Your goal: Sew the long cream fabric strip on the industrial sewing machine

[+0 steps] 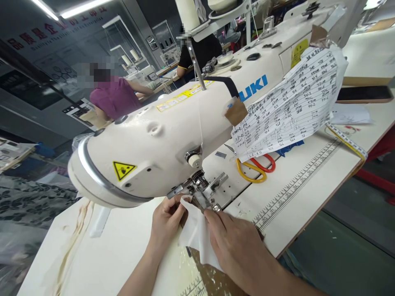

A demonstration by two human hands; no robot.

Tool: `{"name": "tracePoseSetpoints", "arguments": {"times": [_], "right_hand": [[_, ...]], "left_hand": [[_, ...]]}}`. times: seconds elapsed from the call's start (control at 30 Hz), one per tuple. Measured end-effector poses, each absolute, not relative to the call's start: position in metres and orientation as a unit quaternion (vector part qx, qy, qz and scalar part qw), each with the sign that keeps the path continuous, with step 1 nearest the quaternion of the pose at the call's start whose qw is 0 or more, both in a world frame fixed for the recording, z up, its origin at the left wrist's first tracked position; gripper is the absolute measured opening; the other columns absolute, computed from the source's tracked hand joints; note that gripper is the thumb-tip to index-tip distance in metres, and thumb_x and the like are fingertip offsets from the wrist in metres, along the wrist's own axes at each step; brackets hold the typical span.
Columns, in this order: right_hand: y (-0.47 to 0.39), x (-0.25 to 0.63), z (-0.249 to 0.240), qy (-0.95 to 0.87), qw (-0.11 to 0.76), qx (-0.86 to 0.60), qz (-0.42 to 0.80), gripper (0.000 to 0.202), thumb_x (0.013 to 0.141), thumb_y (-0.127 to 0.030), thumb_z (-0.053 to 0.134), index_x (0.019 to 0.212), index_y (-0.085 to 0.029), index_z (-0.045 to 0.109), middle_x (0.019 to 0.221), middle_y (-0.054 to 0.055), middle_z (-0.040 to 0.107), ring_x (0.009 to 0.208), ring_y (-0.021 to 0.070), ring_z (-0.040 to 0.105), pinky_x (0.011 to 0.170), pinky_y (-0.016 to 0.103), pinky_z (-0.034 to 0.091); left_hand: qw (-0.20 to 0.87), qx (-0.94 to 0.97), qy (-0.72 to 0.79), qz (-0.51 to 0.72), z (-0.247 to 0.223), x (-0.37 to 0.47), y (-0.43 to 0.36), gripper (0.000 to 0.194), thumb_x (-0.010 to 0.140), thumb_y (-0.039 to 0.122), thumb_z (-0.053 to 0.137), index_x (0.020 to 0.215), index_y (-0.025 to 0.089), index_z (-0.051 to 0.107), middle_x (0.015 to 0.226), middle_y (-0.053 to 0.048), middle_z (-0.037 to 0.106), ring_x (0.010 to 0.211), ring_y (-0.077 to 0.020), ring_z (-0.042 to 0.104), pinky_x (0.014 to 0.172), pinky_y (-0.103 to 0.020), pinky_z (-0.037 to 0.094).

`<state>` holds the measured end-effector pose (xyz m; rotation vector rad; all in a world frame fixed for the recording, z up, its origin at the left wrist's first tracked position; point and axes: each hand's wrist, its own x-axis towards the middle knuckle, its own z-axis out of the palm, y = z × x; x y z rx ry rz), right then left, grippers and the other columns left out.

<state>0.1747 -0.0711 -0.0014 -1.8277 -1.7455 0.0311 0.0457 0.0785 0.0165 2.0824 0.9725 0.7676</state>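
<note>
A piece of white fabric point(196, 232) hangs between my two hands, in front of the needle area of a white sewing machine point(148, 144). My left hand point(168, 222) pinches the fabric's upper left edge, close under the machine head. On the other side, my right hand point(237, 242) has its fingers closed on the fabric's right edge beside the presser foot point(202, 199). The fabric's lower part drapes down toward the table edge. The needle tip and the fingertips nearest it are partly hidden.
Scissors with orange and red handles point(251, 172) lie behind the needle area. A handwritten paper point(286, 102) hangs on the machine. A printed ruler point(296, 185) and a tape measure point(347, 142) are at the right. Two people sit in the background.
</note>
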Motion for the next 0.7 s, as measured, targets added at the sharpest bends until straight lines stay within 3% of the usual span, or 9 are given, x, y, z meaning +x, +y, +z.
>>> {"name": "tracePoseSetpoints", "arguments": {"times": [0.37, 0.53, 0.7], "right_hand": [[-0.0698, 0.1750, -0.0011, -0.655, 0.299, -0.694, 0.005, 0.029, 0.089, -0.004, 0.056, 0.118, -0.011, 0.055, 0.086, 0.006, 0.064, 0.070, 0.0247, 0.066, 0.051, 0.038, 0.054], [-0.0704, 0.1758, 0.0010, -0.667, 0.265, -0.696, 0.025, 0.037, 0.086, -0.002, 0.064, 0.119, -0.012, 0.053, 0.090, 0.006, 0.063, 0.072, 0.0246, 0.066, 0.053, 0.037, 0.058], [-0.0704, 0.1759, 0.0027, -0.675, 0.241, -0.697, 0.038, 0.044, 0.085, 0.001, 0.060, 0.126, -0.012, 0.050, 0.095, 0.007, 0.063, 0.076, 0.0261, 0.067, 0.055, 0.040, 0.061]], "left_hand": [[0.343, 0.811, 0.369, 0.296, 0.0136, 0.0431, 0.0805, 0.025, 0.083, 0.041, 0.062, 0.073, 0.020, 0.071, 0.067, -0.001, 0.062, 0.063, -0.0158, 0.060, 0.051, -0.021, 0.046], [0.327, 0.822, 0.357, 0.301, 0.0140, 0.0424, 0.0808, 0.021, 0.084, 0.034, 0.060, 0.075, 0.021, 0.073, 0.073, -0.002, 0.066, 0.069, -0.0157, 0.063, 0.057, -0.020, 0.048], [0.314, 0.836, 0.333, 0.305, 0.0122, 0.0398, 0.0824, 0.018, 0.086, 0.032, 0.060, 0.079, 0.022, 0.074, 0.079, -0.002, 0.069, 0.074, -0.0161, 0.065, 0.060, -0.021, 0.049]]}}
